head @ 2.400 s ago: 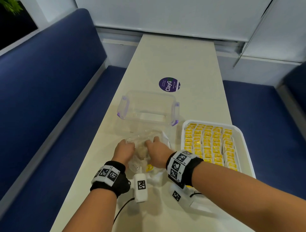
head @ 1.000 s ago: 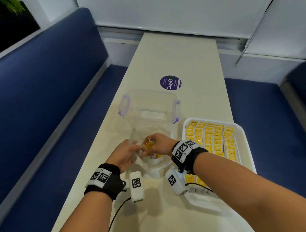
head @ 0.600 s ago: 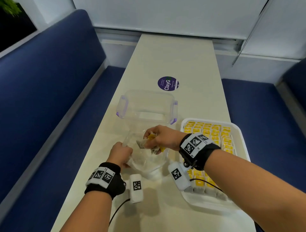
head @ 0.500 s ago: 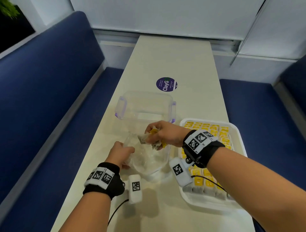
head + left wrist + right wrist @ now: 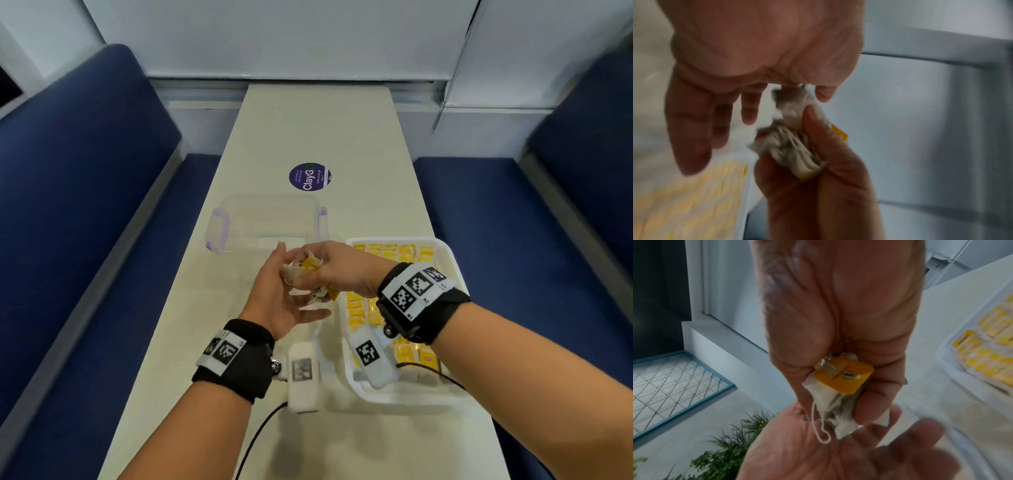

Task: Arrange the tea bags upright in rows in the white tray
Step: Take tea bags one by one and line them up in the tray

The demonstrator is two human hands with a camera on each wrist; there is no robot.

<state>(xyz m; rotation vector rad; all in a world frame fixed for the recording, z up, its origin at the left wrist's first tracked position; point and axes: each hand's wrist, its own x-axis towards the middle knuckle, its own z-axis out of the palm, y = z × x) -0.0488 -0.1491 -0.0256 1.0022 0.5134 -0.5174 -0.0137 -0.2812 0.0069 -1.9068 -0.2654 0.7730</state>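
My right hand (image 5: pixel 330 270) grips a small bunch of tea bags (image 5: pixel 306 269) with yellow tags, held above the table just left of the white tray (image 5: pixel 457 263). My left hand (image 5: pixel 282 293) lies open, palm up, against the underside of the bunch. The right wrist view shows the bunch (image 5: pixel 838 391), one yellow tag (image 5: pixel 844 376) and a loose string hanging over the left palm (image 5: pixel 818 451). In the blurred left wrist view my right hand's fingers (image 5: pixel 818 186) are curled round the bags (image 5: pixel 793 146). Rows of upright tea bags (image 5: pixel 394 251) fill much of the tray.
An empty clear container (image 5: pixel 267 219) with purple latches stands just beyond my hands. Farther back a round purple sticker (image 5: pixel 310 176) lies on the long pale table (image 5: pixel 318 120). Blue benches (image 5: pixel 85 205) flank the table on both sides.
My right hand has pulled a bunch of tea bags out of the clear plastic bag and lifted it. My left hand has let go of the bag and turned palm up under the bunch.
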